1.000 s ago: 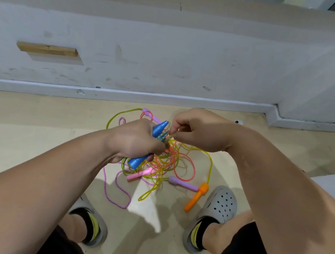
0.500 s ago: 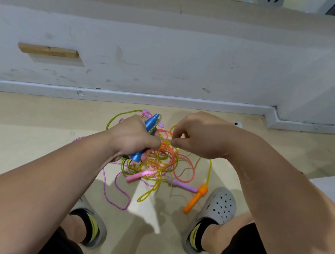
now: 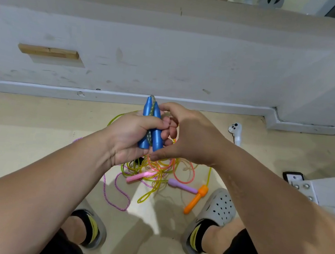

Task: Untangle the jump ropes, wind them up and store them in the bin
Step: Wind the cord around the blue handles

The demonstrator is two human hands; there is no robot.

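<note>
Jump ropes [image 3: 157, 167] are lying knotted on the floor just past the shoes [image 3: 218, 205], with a pink handle [image 3: 139, 177] at 6 o'clock and a purple handle [image 3: 182, 186] and an orange handle [image 3: 194, 202] toward 4 o'clock. Beyond the pile, at 12 o'clock, the left hand [image 3: 127, 134] is gripping two blue handles [image 3: 157, 134] upright. The right hand [image 3: 192, 138] is curling beside them, its hold unclear. One rope seems nearly freed; winding, the others and the unseen bin are waiting.

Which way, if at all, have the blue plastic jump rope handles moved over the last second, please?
Yes. The blue plastic jump rope handles, gripped by the left hand, rose; their tips now overlap the white baseboard.
</note>
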